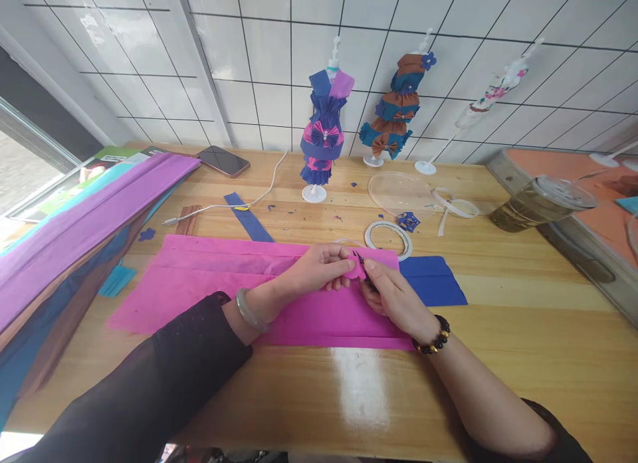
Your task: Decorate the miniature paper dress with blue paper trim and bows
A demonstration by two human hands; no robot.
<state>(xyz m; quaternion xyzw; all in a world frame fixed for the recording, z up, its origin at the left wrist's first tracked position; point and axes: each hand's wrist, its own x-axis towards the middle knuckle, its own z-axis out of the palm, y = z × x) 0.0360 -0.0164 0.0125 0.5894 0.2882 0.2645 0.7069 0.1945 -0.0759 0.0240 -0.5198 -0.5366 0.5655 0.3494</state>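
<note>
Between the fingertips of my left hand [319, 269] is a small folded piece of pink paper [355, 270] with a curved edge. My right hand [396, 293] is closed around small dark scissors [359, 258], whose blades are at that piece; its fingers cover most of the handles. Under both hands a large pink paper sheet [323, 320] lies flat on the wooden table [518, 357]. Just beyond my right hand are a roll of white tape [369, 240] and a blue paper sheet [433, 280], partly beneath the pink one.
Two dress forms in paper outfits, one blue and pink [323, 144], one brown and teal [391, 121], stand by the tiled wall. A phone [224, 161], white cable [209, 215] and blue strip [252, 220] lie behind. Coloured paper [114, 197] is at left, a lidded cup [541, 204] at right.
</note>
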